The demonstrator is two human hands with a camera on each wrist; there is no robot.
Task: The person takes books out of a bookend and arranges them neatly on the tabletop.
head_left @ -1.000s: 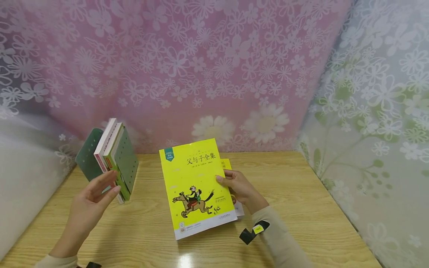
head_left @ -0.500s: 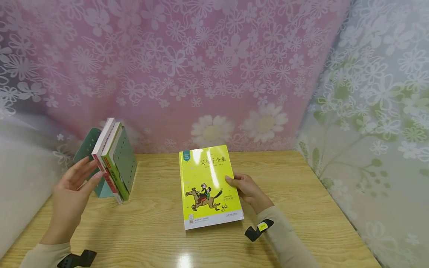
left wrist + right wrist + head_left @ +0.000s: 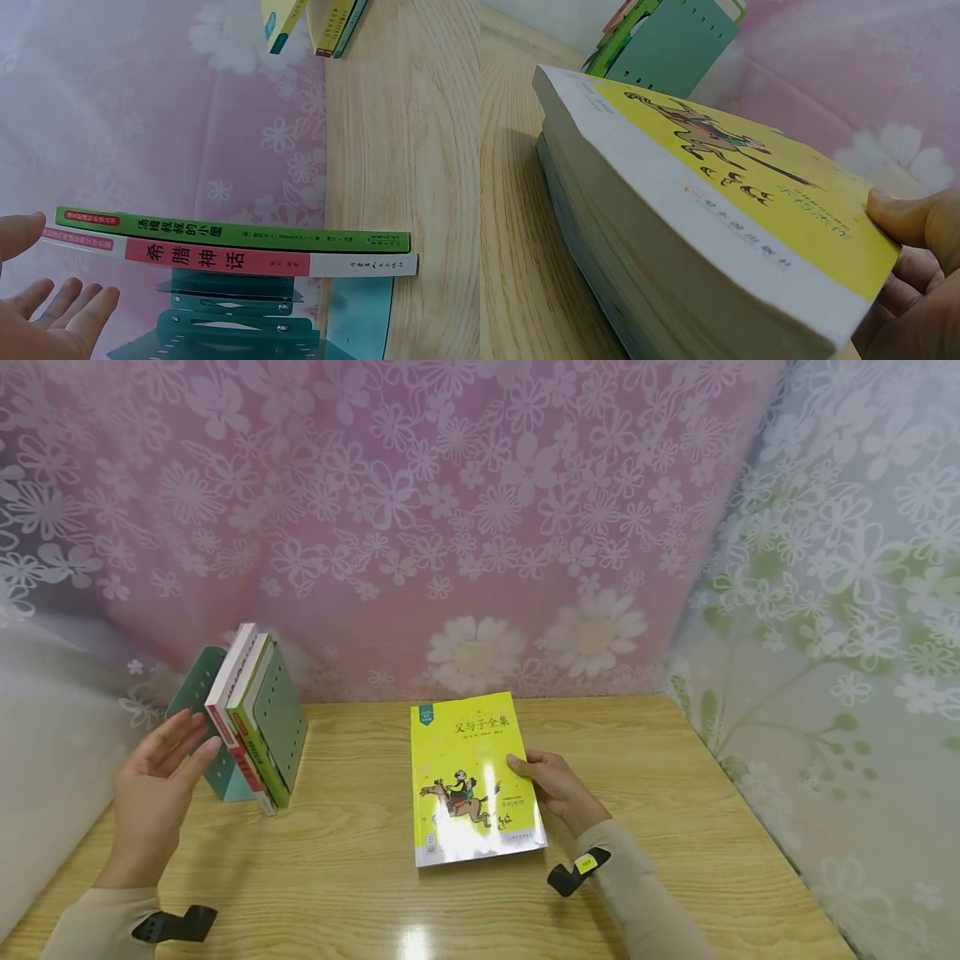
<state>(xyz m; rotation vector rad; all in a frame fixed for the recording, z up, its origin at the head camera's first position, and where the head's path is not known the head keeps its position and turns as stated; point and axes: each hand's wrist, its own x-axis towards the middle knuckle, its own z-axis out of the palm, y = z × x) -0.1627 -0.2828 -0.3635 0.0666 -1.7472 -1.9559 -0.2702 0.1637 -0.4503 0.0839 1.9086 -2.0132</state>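
Gripping yellow book [image 3: 474, 781] at its right edge, right hand [image 3: 551, 785]; left hand [image 3: 153, 785], fingers spread, beside bookend [image 3: 281, 718] at frame left.

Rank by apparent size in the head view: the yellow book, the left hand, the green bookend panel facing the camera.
1. yellow book, clearly largest.
2. left hand and green bookend panel: look alike; the hand is nearer the camera, so no ranking.

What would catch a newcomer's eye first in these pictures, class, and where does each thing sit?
The bright yellow book with a horse-and-rider drawing lies mid-table, the right hand gripping its right edge. At the table's left end, two upright books stand in a green perforated bookend, the open left hand beside them. Behind hangs a pink flowered curtain.
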